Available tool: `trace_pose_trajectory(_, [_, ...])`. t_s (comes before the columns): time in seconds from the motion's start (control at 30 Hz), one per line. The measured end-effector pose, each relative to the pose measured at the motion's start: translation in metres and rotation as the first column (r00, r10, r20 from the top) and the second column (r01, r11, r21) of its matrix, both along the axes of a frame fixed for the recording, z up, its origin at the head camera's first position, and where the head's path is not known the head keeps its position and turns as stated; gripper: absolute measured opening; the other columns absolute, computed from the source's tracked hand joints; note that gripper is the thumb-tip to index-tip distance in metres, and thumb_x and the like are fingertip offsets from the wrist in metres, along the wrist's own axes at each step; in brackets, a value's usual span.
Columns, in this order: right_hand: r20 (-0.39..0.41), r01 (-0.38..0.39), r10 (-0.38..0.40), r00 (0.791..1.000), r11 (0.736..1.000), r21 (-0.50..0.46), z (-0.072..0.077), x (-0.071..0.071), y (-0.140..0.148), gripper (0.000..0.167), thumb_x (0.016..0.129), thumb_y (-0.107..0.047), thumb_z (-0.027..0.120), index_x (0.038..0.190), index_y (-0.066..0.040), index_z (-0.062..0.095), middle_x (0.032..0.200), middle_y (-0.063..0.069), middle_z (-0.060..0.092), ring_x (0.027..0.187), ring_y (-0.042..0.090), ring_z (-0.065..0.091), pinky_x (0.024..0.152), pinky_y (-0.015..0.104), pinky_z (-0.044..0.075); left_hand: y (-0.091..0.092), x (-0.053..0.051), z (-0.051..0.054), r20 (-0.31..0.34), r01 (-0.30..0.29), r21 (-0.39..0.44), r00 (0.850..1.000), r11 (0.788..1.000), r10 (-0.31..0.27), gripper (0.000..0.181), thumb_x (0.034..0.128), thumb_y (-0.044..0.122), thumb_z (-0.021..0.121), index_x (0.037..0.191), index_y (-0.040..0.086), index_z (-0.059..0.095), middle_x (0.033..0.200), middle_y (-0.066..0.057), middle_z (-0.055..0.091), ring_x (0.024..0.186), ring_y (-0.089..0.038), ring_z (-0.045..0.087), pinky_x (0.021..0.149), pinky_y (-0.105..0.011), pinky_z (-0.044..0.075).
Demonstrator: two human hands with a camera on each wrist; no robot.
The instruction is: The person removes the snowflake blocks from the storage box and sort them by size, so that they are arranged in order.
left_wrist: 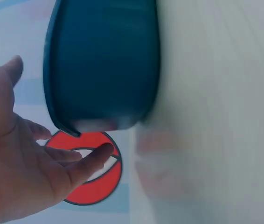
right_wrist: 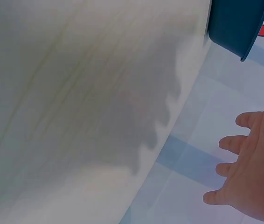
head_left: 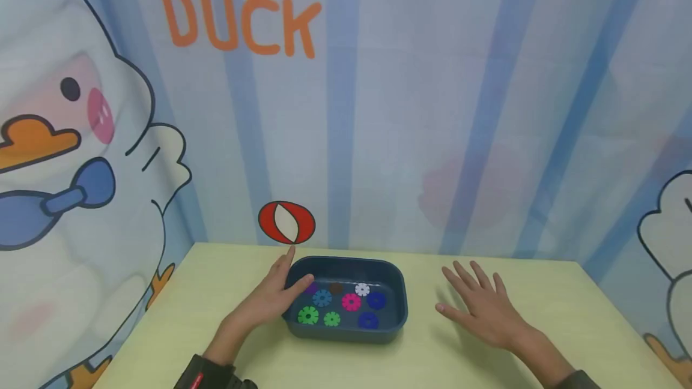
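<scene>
A dark blue plastic tub [head_left: 346, 334] rests on the table, holding several notched snowflake discs, among them a green disc [head_left: 308, 316], a pink disc [head_left: 351, 302], a white disc [head_left: 362, 289] and a dark blue disc [head_left: 369, 320]. At the tub's left end is my left hand [head_left: 267, 299], fingers extended and thumb over the rim in the head view. Beside the tub's wall [left_wrist: 104, 60], the left wrist view shows that hand's fingers spread; contact is unclear. My right hand [head_left: 486, 314] hovers right of the tub, fingers spread, holding nothing.
A pale yellow table [head_left: 427, 359] lies under the tub. Behind it hangs a blue-striped curtain [head_left: 389, 137] printed with ducks, a red and white ball [head_left: 301, 221] and the word DUCK. The right hand casts a shadow [right_wrist: 141, 102] on the tabletop.
</scene>
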State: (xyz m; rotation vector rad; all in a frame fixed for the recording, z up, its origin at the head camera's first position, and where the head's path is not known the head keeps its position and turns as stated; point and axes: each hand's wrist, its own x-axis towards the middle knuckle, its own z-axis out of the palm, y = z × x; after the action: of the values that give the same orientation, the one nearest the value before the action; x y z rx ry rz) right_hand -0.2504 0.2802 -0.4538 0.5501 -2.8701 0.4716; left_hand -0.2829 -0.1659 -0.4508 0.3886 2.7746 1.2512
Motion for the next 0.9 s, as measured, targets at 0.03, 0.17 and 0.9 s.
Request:
trace_pose_trajectory(0.03, [-0.003, 0.0, 0.0, 1.0, 1.0, 0.0, 0.0, -0.001, -0.002, 0.077, 0.102, -0.06, 0.059, 0.163, -0.015, 0.043, 0.168, 0.021, 0.037, 0.157, 0.054, 0.021, 0.115, 0.088, 0.015, -0.001, -0.001, -0.001, -0.002, -0.004, 0.007, 1.0, 1.0, 0.004, 0.098, 0.105, 0.06, 0.055, 0.171, 0.008, 0.005, 0.177, -0.022, 0.009, 0.163, -0.046, 0.008, 0.129, -0.074, 0.015])
trace_pose_trajectory(0.17, [-0.008, -0.013, 0.013, 1.0, 1.0, 0.0, 0.0, -0.006, -0.011, 0.077, 0.103, -0.061, 0.057, 0.164, -0.017, 0.042, 0.169, 0.019, 0.037, 0.158, 0.052, 0.02, 0.116, 0.087, 0.014, -0.006, -0.001, -0.004, -0.009, -0.031, -0.003, 0.999, 1.0, 0.031, 0.096, 0.1045, 0.054, 0.06, 0.169, 0.002, 0.012, 0.173, -0.026, 0.02, 0.16, -0.049, 0.019, 0.129, -0.071, 0.023])
trace_pose_trajectory(0.9, [-0.041, -0.08, 0.082, 0.996, 0.995, 0.058, -0.004, -0.015, -0.056, 0.077, 0.104, -0.063, 0.054, 0.165, -0.019, 0.04, 0.171, 0.014, 0.036, 0.155, 0.049, 0.031, 0.108, 0.08, 0.038, -0.005, 0.007, -0.007, 0.031, -0.128, 0.102, 0.992, 0.987, 0.125, 0.054, 0.1065, 0.012, 0.061, 0.156, -0.003, 0.045, 0.132, -0.029, 0.066, 0.084, -0.026, 0.075, 0.053, -0.034, 0.065])
